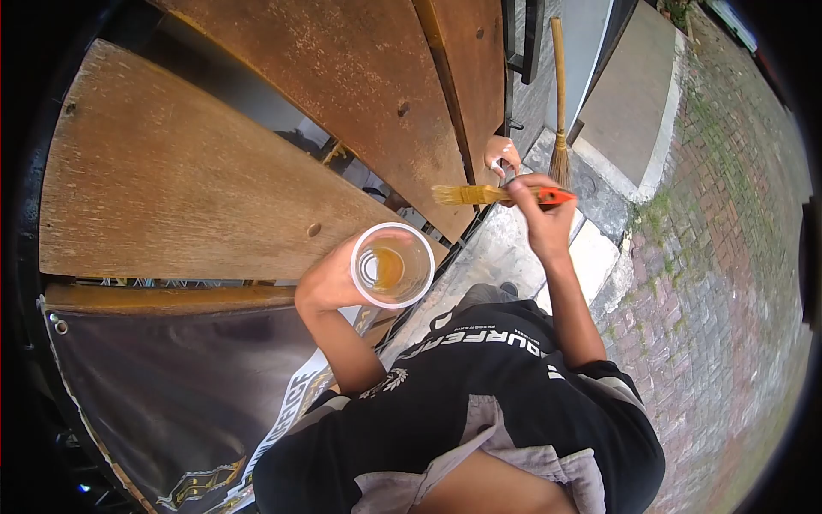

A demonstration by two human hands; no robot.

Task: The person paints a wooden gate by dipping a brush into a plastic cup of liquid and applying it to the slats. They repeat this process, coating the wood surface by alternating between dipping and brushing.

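A clear plastic cup (418,267) with a little amber liquid in its bottom is held by my left hand (339,272), whose fingers are mostly hidden behind it. My right hand (541,212) is closed round the handle of a flat paintbrush (476,195). The brush has yellowish bristles pointing left and an orange handle end. Just left of the brush is a worn brown wooden board (377,94); the bristles appear over its edge, but contact cannot be told. Another wooden board (188,171) lies beside the cup.
A dark printed banner (171,385) hangs below the boards. What looks like another person's hand (501,152) shows just beyond the brush. A straw broom (560,103) leans by the wall. Brick paving (685,343) with grass stretches along the right.
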